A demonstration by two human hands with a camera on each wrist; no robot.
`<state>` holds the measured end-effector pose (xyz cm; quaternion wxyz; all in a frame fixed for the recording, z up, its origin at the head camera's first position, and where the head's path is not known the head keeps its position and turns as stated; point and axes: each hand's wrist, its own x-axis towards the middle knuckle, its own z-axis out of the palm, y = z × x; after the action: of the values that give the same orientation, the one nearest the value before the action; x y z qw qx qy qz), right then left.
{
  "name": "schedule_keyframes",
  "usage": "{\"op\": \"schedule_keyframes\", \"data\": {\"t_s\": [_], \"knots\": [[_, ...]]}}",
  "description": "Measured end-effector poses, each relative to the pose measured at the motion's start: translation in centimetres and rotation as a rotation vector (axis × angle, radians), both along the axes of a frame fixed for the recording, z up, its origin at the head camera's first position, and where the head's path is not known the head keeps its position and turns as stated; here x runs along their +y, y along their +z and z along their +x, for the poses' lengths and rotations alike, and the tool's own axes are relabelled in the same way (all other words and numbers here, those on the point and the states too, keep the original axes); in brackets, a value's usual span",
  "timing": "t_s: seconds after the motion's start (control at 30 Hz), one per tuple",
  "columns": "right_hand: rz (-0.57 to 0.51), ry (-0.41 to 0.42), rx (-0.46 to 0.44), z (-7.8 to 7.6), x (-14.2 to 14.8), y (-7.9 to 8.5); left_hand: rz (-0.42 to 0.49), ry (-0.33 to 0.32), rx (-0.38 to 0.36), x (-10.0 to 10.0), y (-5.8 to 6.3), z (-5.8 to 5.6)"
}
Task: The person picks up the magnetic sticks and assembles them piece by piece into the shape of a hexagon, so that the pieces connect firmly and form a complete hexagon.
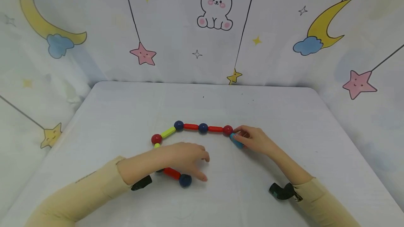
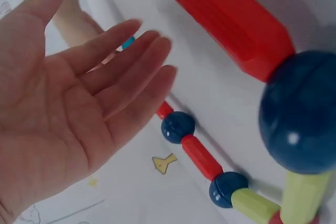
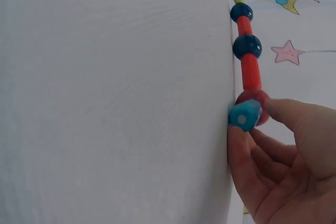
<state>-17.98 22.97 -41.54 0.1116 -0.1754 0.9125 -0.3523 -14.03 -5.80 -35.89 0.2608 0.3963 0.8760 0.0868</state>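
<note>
A chain of magnetic rods and balls curves across the white table. Its far run has red rods [image 1: 190,126] between navy balls [image 1: 203,128] and ends on the right at a red ball [image 1: 228,130]. My right hand [image 1: 257,140] pinches a light blue rod [image 1: 236,140] between thumb and fingers, one end against that red ball. Above the chain's near left part hovers my left hand [image 1: 186,158], fingers spread and palm empty, hiding some pieces. Past its wrist show a red rod [image 1: 172,173] and a navy end ball [image 1: 185,180].
On the left of the chain, a yellow-green rod [image 1: 168,132] leads to another red ball [image 1: 156,139]. A white cloth backdrop [image 1: 176,27] with printed moons, stars and a rabbit rises behind the table [image 1: 284,108]. Black wrist cameras [image 1: 282,191] sit under both forearms.
</note>
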Motion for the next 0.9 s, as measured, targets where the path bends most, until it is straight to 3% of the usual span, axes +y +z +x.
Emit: {"op": "schedule_keyframes", "data": {"t_s": [0.07,0.2,0.27,0.37,0.57,0.9], "knots": [[-0.014,0.045,0.054,-0.1,0.1,0.0,-0.033,-0.008,-0.032,-1.1,0.3,0.7],[0.036,0.224,0.282,-0.5,0.4,0.1,-0.044,0.005,-0.071,-2.9,0.4,1.7],[0.104,0.313,0.390,-0.7,0.4,0.3,-0.013,0.027,-0.087,-3.5,0.3,2.0],[0.201,0.408,0.479,-1.0,0.2,0.5,0.071,0.059,-0.102,-4.0,-0.5,2.1],[0.255,0.466,0.485,-1.0,-0.2,0.9,0.217,0.078,-0.080,-3.6,-2.4,1.7],[0.225,0.447,0.441,-0.1,-1.3,0.9,0.364,0.151,-0.036,-1.6,-4.7,1.7]]}}
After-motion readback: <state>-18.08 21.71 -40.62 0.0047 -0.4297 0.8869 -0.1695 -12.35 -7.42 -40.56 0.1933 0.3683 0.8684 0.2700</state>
